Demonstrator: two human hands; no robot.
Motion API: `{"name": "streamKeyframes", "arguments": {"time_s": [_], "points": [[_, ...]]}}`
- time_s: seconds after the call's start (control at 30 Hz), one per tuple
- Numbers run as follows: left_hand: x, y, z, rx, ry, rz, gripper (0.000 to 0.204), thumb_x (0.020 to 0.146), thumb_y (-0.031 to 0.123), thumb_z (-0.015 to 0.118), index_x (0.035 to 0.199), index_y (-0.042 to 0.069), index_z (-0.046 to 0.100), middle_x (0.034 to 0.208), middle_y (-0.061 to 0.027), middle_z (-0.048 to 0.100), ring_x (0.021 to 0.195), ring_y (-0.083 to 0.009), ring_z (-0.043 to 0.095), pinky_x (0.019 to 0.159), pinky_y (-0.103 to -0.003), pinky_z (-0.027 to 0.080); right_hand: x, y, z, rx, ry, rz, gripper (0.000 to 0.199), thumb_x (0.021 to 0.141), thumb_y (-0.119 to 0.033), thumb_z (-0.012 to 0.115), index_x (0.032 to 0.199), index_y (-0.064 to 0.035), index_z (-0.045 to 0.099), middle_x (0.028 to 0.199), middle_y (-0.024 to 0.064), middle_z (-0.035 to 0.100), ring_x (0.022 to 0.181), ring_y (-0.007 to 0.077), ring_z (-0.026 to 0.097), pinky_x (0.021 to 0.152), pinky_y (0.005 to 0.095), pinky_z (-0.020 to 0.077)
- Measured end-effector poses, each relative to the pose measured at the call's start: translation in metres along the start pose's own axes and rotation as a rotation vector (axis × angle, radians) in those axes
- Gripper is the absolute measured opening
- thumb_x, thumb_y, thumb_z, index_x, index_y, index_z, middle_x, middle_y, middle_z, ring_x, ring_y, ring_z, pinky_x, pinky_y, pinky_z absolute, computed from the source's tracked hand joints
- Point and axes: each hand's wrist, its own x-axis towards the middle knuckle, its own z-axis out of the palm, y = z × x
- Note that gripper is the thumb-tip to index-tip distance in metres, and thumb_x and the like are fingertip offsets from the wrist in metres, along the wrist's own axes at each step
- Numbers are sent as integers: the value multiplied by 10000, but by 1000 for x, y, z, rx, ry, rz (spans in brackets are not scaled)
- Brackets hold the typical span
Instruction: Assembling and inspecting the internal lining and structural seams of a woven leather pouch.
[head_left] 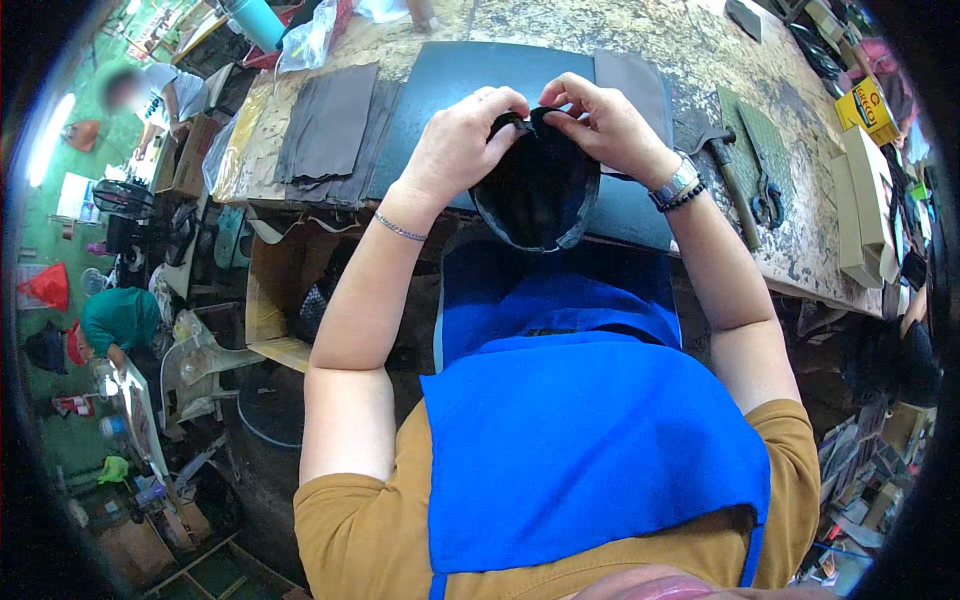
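Both hands hold up a black leather-like piece (537, 200), curved like a pouch or a shoe upper, with a dark hollow facing me. Its rounded lower edge hangs over the table's near edge. My left hand (470, 138) pinches the upper left rim between thumb and fingers. At the upper right rim, the fingers of my right hand (607, 125) are closed on the same piece. Between the hands the two rim ends nearly meet; whether they touch, I cannot tell. Behind them lies a dark flat board (440, 85) on the worn table (690, 40).
Stacked dark sheets (325, 125) lie left of the board. On the right are a hammer (735, 190), scissors (768, 200), a green mat (745, 120), a yellow box (866, 112) and pale boxes (860, 210). A cardboard box (275, 290) sits under the table. Other people (125, 320) are at the left.
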Motion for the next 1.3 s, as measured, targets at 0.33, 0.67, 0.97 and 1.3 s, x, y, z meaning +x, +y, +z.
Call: {"name": "streamKeyframes", "arguments": {"time_s": [0.33,0.67,0.97,1.3], "points": [[-3,-6,0,-349,-51,-232,167,884,102,638,1027,19,612,919,-86,674,864,-149,646,770,-283,504,3,-4,19,-324,193,-294,150,794,-197,686,896,-114,614,910,64,632,820,278,640,705,357,526],[-3,-10,-4,-400,-143,-150,176,891,-33,538,1060,7,562,944,-85,661,928,-131,610,850,-275,479,2,0,13,-293,106,-405,80,806,-89,600,884,-108,606,910,63,650,770,283,643,657,366,530],[-4,-36,2,-602,-206,-350,234,887,-45,518,1092,57,469,891,-32,597,838,-73,536,760,-214,439,10,4,14,-543,-75,-550,127,807,-90,579,923,-87,632,1014,54,642,819,243,655,707,341,545],[-3,-25,3,-529,-154,-417,503,722,31,768,1110,85,453,885,-32,571,817,-94,535,727,-239,440,15,-6,16,-726,-168,-513,160,797,-60,562,940,-43,633,1065,85,621,892,254,646,779,341,534]]}}
